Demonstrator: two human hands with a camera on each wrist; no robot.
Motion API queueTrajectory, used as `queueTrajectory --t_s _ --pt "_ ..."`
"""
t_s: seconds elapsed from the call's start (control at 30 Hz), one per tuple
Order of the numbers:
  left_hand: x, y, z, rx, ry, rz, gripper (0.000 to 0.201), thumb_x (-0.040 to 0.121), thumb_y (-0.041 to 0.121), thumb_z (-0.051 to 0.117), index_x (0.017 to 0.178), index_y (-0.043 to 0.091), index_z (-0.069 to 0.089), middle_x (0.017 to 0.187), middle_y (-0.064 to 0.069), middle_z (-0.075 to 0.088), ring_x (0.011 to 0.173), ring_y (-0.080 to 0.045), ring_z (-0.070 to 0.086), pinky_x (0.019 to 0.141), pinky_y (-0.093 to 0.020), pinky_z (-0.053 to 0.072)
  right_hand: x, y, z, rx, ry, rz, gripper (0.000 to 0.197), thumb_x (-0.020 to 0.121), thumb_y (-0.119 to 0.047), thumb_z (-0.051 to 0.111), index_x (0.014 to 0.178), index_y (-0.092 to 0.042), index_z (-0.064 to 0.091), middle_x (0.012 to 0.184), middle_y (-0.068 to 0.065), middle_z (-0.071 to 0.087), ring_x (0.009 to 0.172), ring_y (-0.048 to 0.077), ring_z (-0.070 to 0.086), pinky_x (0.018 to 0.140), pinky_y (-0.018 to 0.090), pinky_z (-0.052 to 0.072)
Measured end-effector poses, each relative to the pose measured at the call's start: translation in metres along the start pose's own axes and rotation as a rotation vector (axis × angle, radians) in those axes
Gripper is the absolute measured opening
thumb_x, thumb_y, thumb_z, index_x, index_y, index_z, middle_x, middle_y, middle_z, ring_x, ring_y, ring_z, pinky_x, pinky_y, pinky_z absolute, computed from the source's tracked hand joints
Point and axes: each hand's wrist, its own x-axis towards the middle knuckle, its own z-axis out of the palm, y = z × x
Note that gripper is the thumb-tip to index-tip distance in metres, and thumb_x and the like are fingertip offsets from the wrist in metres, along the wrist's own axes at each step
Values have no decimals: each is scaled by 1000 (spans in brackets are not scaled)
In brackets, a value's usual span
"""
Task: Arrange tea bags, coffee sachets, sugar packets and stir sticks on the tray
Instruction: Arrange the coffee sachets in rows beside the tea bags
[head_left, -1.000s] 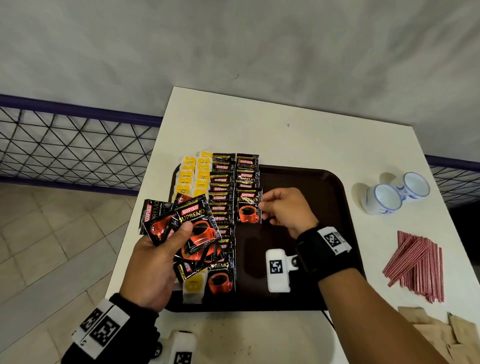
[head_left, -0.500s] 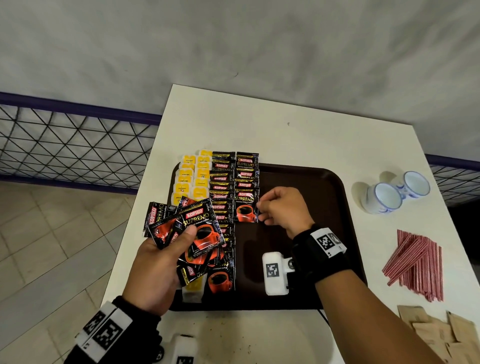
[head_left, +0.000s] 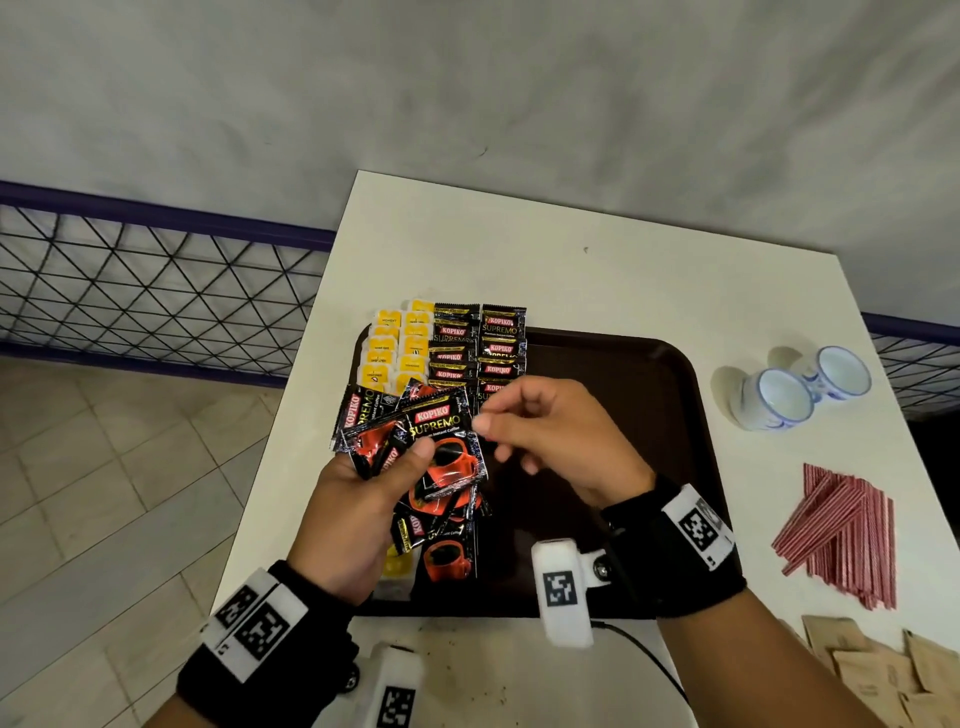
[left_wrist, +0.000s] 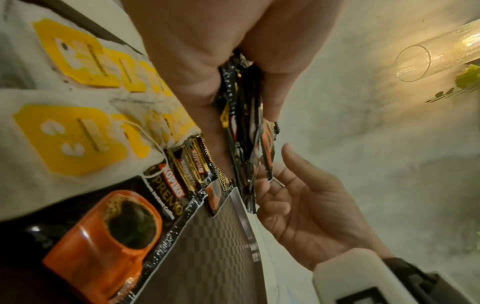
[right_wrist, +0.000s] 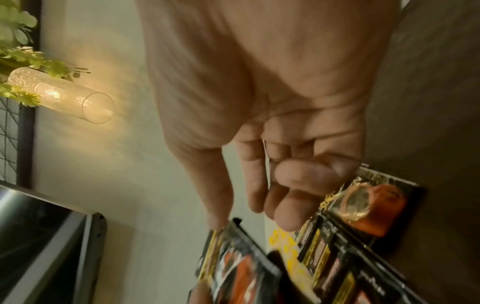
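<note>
- Left hand (head_left: 358, 499) grip: thumb pressed down on a fanned stack of coffee sachets (head_left: 415, 441), fingers curled beneath; the fan sits over the tray's left side.
- Right hand (head_left: 556, 441) grip: fingers loosely curled, holding nothing, thumb and fingertip just beside the top sachet's right edge; contact cannot be told.
- Tray (head_left: 649, 415) on the desk (head_left: 571, 260): two columns of tea bags (head_left: 400, 343) at far left, two columns of overlapping sachets (head_left: 478, 348) next to them; right half bare.
- Stir sticks (head_left: 841, 530) and sugar packets (head_left: 872, 670) not yet on the tray, lying to its right on the desk; two cups (head_left: 800, 389) stand beyond them.
- Risk: the fan is held by one thumb only; pulling the top sachet may drag neighbours out and scatter them over the laid rows.
- Risk: glossy wrappers likely slide; pinching two at once would break the row's even overlap.
- Risk: a dropped sachet or low wrist could nudge the laid columns askew.
</note>
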Motion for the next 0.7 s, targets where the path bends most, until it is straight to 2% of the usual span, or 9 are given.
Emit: queueTrajectory --t_s 0.1,0.3,0.47,0.6,0.7 --pt "1 -1 4 23 -18 16 37 86 19 72 121 8 68 115 -15 75 109 -31 72 100 -58 51 -3 1 5 -1 -47 -19 11 83 -7 78 89 -7 69 67 4 66 55 15 60 42 23 37" --pt "2 -2 -2 19 -7 16 39 83 23 72 120 10 69 115 -13 75 110 -33 71 101 -59 50 -1 3 -7 117 8 23 10 86 4 70 86 -5 67 58 2 64 48 15 59 39 21 39" --pt "2 0 -14 2 23 27 34 83 19 69 115 9 70 110 -14 77 101 -31 75 84 -45 61 6 14 -38 176 144 135 15 89 5 66 82 -9 63 61 7 62 49 14 59 44 21 45" --pt "1 -1 -19 -12 19 38 37 79 22 71 113 10 70 110 -13 77 102 -31 74 92 -48 56 12 31 -42 123 132 225 15 89 5 66 82 -8 62 59 8 62 47 14 62 44 20 49" --pt "-1 -3 -19 -15 11 38 36 79 21 70 114 11 70 110 -14 77 101 -31 75 92 -47 55 15 39 -40 75 136 261 15 89 5 66 82 -8 62 56 7 63 47 14 63 45 21 50"
